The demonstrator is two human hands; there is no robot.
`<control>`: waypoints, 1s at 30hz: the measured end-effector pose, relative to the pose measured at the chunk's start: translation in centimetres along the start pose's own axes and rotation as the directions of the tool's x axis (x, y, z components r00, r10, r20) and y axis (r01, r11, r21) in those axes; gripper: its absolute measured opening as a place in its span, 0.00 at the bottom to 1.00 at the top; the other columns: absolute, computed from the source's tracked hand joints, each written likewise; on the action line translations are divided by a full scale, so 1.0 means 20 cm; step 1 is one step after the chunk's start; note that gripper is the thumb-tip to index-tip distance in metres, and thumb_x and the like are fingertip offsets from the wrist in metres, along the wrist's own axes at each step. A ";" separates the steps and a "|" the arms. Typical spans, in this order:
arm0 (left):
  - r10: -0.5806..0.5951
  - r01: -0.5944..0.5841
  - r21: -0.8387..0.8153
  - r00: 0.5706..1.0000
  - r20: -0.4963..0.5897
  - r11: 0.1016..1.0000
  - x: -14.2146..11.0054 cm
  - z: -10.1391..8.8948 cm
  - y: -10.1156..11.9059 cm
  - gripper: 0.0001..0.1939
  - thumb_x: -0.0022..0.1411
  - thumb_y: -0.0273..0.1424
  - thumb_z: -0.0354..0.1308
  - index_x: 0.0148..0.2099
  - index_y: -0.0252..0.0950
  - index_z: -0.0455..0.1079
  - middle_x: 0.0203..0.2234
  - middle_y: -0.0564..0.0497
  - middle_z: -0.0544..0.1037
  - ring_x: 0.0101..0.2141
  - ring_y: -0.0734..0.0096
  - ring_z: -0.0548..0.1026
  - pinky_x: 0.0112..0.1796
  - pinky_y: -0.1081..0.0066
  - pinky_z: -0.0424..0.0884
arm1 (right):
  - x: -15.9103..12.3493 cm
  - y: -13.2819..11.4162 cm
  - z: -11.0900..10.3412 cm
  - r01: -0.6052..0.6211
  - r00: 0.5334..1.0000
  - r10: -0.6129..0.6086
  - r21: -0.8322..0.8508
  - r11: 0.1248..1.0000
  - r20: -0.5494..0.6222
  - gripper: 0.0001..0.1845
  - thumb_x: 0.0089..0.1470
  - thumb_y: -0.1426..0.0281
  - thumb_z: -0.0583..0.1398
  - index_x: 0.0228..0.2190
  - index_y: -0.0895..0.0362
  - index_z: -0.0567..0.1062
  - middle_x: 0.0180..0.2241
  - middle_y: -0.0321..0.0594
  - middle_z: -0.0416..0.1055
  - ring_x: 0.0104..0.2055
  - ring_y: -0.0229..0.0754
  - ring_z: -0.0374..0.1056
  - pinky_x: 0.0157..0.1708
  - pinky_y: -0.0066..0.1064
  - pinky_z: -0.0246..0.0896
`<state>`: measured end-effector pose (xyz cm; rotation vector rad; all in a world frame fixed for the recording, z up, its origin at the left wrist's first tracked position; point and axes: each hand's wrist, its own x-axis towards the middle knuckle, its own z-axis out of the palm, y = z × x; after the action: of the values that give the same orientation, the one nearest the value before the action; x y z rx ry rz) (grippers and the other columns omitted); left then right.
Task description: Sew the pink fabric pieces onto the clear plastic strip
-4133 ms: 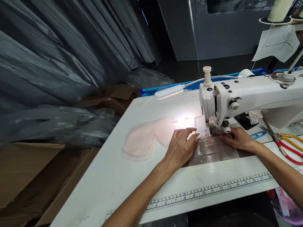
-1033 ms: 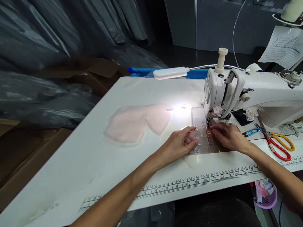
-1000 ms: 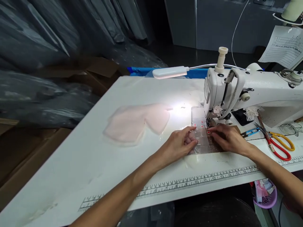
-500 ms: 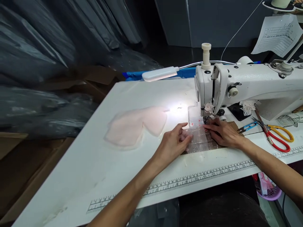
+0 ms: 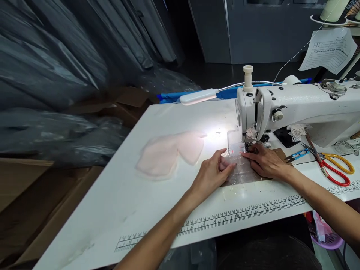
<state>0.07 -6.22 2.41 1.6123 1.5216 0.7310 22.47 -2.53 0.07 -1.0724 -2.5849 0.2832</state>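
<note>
A white sewing machine (image 5: 298,99) stands over the right part of the table. My left hand (image 5: 215,170) rests left of its needle, thumb and forefinger apart at the tips and the other fingers curled. Those curled fingers look pale, as if veiled by a thin sheer fabric (image 5: 224,164). My right hand (image 5: 263,161) is bent close beside the presser foot (image 5: 247,146), fingers drawn together; whatever they pinch is hidden. Beneath both hands lies a shiny, tape-covered bed plate (image 5: 239,174) with small red marks. A sheer pale pink fabric piece (image 5: 161,155) lies flat to the left.
Scissors with red and yellow handles (image 5: 334,168) and blue thread snips (image 5: 298,154) lie right of my right hand. A lamp (image 5: 198,96) lights the needle area. A printed ruler (image 5: 225,220) follows the front edge. Cardboard boxes (image 5: 56,210) stand left of the table.
The whole view has shifted, so the table and machine appear slightly lower and further right. Both hands keep nearly the same place and pose by the needle.
</note>
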 end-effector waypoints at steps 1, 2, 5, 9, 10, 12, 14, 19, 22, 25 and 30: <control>0.003 -0.003 -0.008 1.000 -0.006 1.000 0.01 0.00 -0.01 0.31 0.56 0.44 0.60 0.59 0.36 0.63 0.27 0.55 0.77 0.22 0.69 0.76 0.27 0.67 0.75 | 0.00 0.01 0.00 -0.004 1.000 0.004 0.045 0.999 -0.005 0.22 0.63 0.71 0.51 0.55 0.57 0.72 0.46 0.54 0.65 0.43 0.50 0.65 0.45 0.47 0.70; -0.001 0.001 -0.017 1.000 -0.006 1.000 0.01 -0.01 -0.01 0.32 0.55 0.44 0.62 0.59 0.36 0.63 0.28 0.54 0.78 0.23 0.68 0.76 0.29 0.66 0.76 | -0.01 0.02 0.00 -0.005 1.000 0.006 0.098 0.995 -0.012 0.22 0.63 0.71 0.51 0.56 0.57 0.72 0.46 0.53 0.65 0.44 0.49 0.66 0.46 0.47 0.69; -0.035 0.035 -0.030 0.999 0.004 0.999 0.03 -0.02 -0.03 0.35 0.52 0.45 0.63 0.58 0.33 0.65 0.28 0.53 0.78 0.26 0.67 0.77 0.31 0.65 0.75 | -0.05 0.06 0.01 -0.016 0.999 0.022 0.227 0.974 -0.027 0.22 0.63 0.71 0.52 0.56 0.57 0.72 0.44 0.50 0.64 0.45 0.47 0.66 0.48 0.46 0.69; -0.056 0.056 -0.029 0.998 0.003 0.998 0.05 -0.02 -0.04 0.36 0.51 0.46 0.63 0.58 0.32 0.65 0.26 0.53 0.77 0.27 0.66 0.75 0.31 0.65 0.73 | -0.07 0.08 0.01 0.069 0.997 -0.054 0.277 0.958 -0.062 0.21 0.62 0.73 0.52 0.54 0.56 0.74 0.41 0.48 0.65 0.44 0.46 0.65 0.48 0.46 0.68; -0.057 0.057 -0.026 0.998 0.001 0.998 0.05 -0.02 -0.05 0.36 0.51 0.46 0.62 0.57 0.32 0.66 0.25 0.54 0.76 0.27 0.66 0.75 0.31 0.65 0.73 | -0.07 0.08 0.00 0.101 0.994 -0.084 0.276 0.956 -0.075 0.20 0.62 0.73 0.52 0.53 0.56 0.75 0.41 0.48 0.66 0.45 0.46 0.65 0.48 0.46 0.68; -0.054 0.054 -0.016 0.999 0.000 0.998 0.05 -0.02 -0.05 0.36 0.50 0.46 0.62 0.57 0.31 0.66 0.25 0.54 0.76 0.27 0.66 0.75 0.32 0.65 0.72 | -0.07 0.08 0.00 0.142 0.988 -0.121 0.264 0.954 -0.094 0.20 0.61 0.74 0.53 0.51 0.55 0.77 0.42 0.48 0.66 0.45 0.46 0.64 0.48 0.46 0.68; -0.048 0.048 -0.006 0.999 0.005 0.999 0.05 -0.03 -0.06 0.36 0.50 0.46 0.62 0.57 0.31 0.66 0.25 0.54 0.76 0.27 0.66 0.75 0.32 0.65 0.72 | -0.07 0.07 0.00 0.145 0.988 -0.126 0.249 0.958 -0.091 0.18 0.61 0.73 0.54 0.49 0.54 0.78 0.42 0.48 0.66 0.46 0.46 0.64 0.48 0.45 0.68; -0.059 0.059 -0.009 0.998 0.035 0.998 0.04 -0.03 -0.04 0.35 0.48 0.45 0.64 0.56 0.32 0.67 0.26 0.54 0.77 0.26 0.67 0.75 0.32 0.65 0.73 | -0.06 0.06 0.01 0.121 0.992 -0.112 0.197 0.973 -0.056 0.19 0.62 0.73 0.52 0.49 0.55 0.78 0.43 0.49 0.66 0.47 0.48 0.63 0.48 0.46 0.68; -0.046 0.046 0.020 0.999 0.025 0.999 0.03 -0.02 -0.02 0.33 0.50 0.44 0.62 0.56 0.33 0.68 0.27 0.53 0.77 0.26 0.67 0.75 0.32 0.65 0.74 | -0.06 0.06 0.01 0.114 0.993 -0.107 0.163 0.980 -0.048 0.20 0.62 0.74 0.51 0.51 0.57 0.76 0.43 0.50 0.66 0.47 0.49 0.63 0.48 0.47 0.68; -0.017 0.016 0.040 1.000 0.007 0.999 0.01 -0.01 0.00 0.31 0.51 0.43 0.62 0.56 0.34 0.68 0.28 0.52 0.78 0.27 0.67 0.75 0.33 0.65 0.75 | -0.07 0.06 0.01 0.081 0.997 -0.076 0.182 0.980 -0.035 0.21 0.61 0.74 0.51 0.53 0.57 0.75 0.45 0.50 0.65 0.48 0.48 0.64 0.49 0.47 0.68; 0.007 -0.007 0.035 1.000 -0.003 0.999 0.01 -0.01 -0.02 0.30 0.51 0.43 0.62 0.55 0.34 0.69 0.28 0.51 0.78 0.27 0.67 0.75 0.33 0.64 0.76 | -0.08 0.05 -0.04 0.037 0.999 -0.028 0.305 0.952 -0.033 0.22 0.60 0.75 0.51 0.52 0.56 0.76 0.45 0.48 0.67 0.46 0.44 0.66 0.51 0.44 0.67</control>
<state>-0.34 -5.93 2.21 1.6440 1.5396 0.7153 24.57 -2.94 0.07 -0.9137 -2.4264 0.6314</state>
